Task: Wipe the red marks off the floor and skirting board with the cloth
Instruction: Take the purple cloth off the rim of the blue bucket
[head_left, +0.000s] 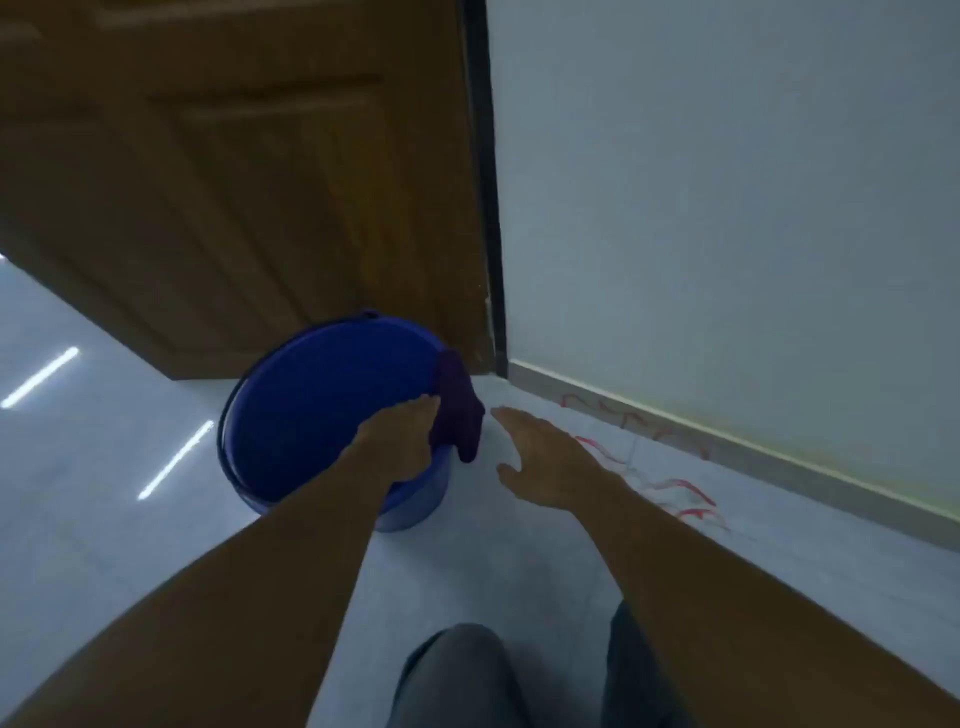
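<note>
Dark purple cloth (457, 402) hangs limp over the rim of the round blue plastic bucket (322, 400), touching the left hand's (400, 441) fingertips, which rest on the rim beside it. The right hand (545, 457) is spread open and empty, just beside the cloth, above red scribble marks (675, 493) on the pale floor (519, 571).

– Where's your bucket (311, 415)?
– At your 11 o'clock on the floor (519, 571), in front of the door (234, 182).
– And the cloth (457, 410)?
– Draped over the bucket's rim at its 3 o'clock side, your left hand (400, 436) touching it.
– The marks (675, 493)?
– At your 1 o'clock, on the floor beside your right hand (545, 462), and on the skirting board (779, 462) beyond.
</note>
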